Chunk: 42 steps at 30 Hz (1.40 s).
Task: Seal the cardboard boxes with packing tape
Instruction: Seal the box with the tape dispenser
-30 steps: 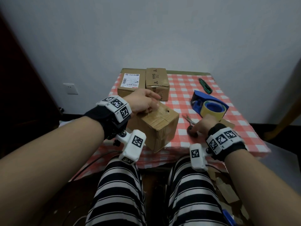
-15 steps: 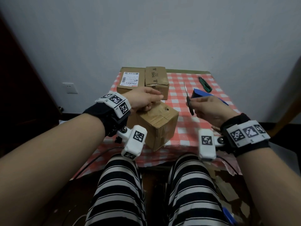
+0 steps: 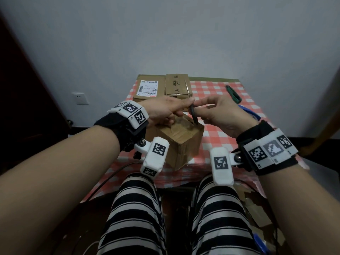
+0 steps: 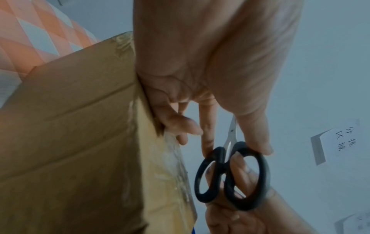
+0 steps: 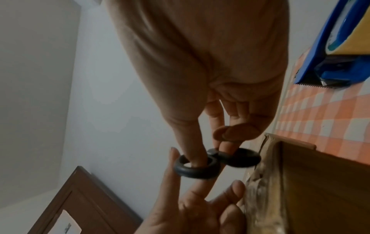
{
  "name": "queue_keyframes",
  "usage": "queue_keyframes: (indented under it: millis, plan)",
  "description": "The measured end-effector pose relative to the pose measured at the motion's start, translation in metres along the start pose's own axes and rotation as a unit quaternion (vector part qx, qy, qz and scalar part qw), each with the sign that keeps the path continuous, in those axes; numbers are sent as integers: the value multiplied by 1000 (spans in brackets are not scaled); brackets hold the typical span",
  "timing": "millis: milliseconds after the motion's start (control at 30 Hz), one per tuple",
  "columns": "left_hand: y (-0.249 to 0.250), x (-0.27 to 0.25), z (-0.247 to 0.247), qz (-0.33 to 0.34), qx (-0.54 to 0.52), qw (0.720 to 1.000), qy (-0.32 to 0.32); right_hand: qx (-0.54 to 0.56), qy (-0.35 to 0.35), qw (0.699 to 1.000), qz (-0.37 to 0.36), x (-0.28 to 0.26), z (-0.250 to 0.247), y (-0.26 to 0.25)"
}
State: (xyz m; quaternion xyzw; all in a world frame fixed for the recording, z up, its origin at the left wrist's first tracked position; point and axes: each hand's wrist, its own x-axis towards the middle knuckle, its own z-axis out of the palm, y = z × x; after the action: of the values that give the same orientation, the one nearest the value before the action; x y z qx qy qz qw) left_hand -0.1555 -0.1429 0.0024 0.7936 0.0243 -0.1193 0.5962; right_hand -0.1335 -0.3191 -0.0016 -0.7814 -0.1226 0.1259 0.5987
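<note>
Both hands [image 3: 217, 115] hold scissors [image 4: 232, 175] above box [image 3: 182, 142]

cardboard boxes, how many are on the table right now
3. One near box sits at the table's front edge under both hands. Two lie side by side at the far edge: the labelled box on the left, the printed box beside it. None seem hidden.

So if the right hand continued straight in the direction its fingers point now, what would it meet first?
Probably the left hand: the right hand, holding the black-handled scissors, points at its fingertips, nearly touching above the brown cardboard box. Depth unclear.
</note>
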Motion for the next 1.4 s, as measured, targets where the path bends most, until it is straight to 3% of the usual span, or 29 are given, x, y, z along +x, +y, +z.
queue_keyframes:
  millis: [200, 300, 433, 633, 767, 867, 1000, 1067, 1167, 1267, 1400]
  plan:
    - [1, 2, 2, -18, -14, 1000, 14, 44, -27, 998, -44, -2, -5, 2]
    - [3, 0, 2, -18, 0, 1000, -5, -54, 6, 985, -164, -2, -6, 5]
    - [3, -2, 2, -1, 6, 1000, -24, -203, -7, 935, -290, 3, 5, 8]
    - [2, -3, 0, 2, 23, 999, -37, -263, 25, 909, -322, 9, 6, 6]
    - [0, -1, -1, -12, 42, 998, -36, -268, 39, 908, -319, 11, 2, 6]
    - [-1, 2, -2, -9, -34, 999, 21, -241, 115, 915, -303, 12, -5, 15]
    - [-7, 0, -7, 3, -40, 998, 46, -119, 192, 952, -207, 5, -10, 30]
    - [-8, -3, -7, 1, 9, 998, 60, 19, 168, 976, -141, -2, -10, 32]
    - [-7, -2, -5, -3, 58, 996, 63, 161, 113, 977, -82, -11, -7, 29]
    - [-7, -1, -3, -10, 76, 995, 60, 143, 99, 982, -78, -13, -1, 27]
    - [-8, 1, -1, -14, 86, 994, 61, 84, 130, 985, -76, -11, 4, 31]
